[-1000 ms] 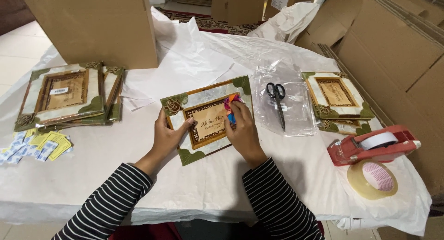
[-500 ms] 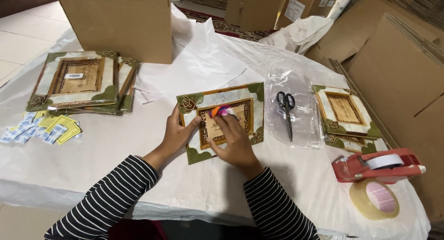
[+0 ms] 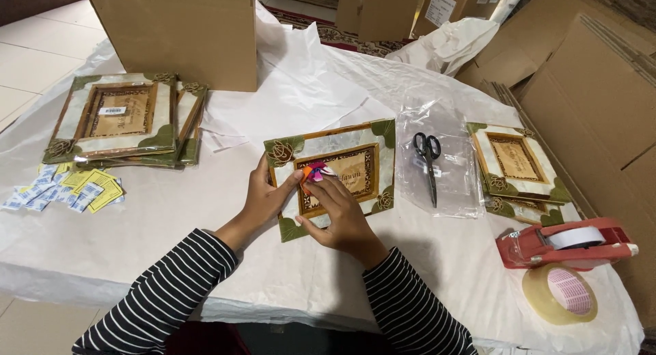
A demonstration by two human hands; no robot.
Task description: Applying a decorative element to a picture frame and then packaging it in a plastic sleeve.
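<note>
Between the two hands, at the frame's inner opening, sits a small orange-and-pink object (image 3: 313, 172); what it is cannot be told. Right hand (image 3: 342, 215) lies over the lower part of the frame (image 3: 333, 174), fingers curled, fingertips pinching the small object. Left hand (image 3: 268, 194) holds the frame's left edge, thumb pressed against the same object, fingers bent along the border. Frame lies flat on the white-covered table (image 3: 171, 211), pale with green corners and a brown inner panel, slightly rotated.

Right of the grip, near the frame: black scissors (image 3: 428, 164) resting on a clear plastic bag (image 3: 441, 157). Further right: a short stack of matching frames (image 3: 519, 170). Right and nearer the person: a red tape dispenser (image 3: 564, 242), with a roll of clear tape (image 3: 560, 293) just beside it.

Left of the grip, well apart: a second stack of frames (image 3: 123, 119), and small yellow and blue-white sachets (image 3: 65, 187) scattered below it. Beyond the grip: crumpled white paper (image 3: 294, 88) and a cardboard box (image 3: 181, 30).
</note>
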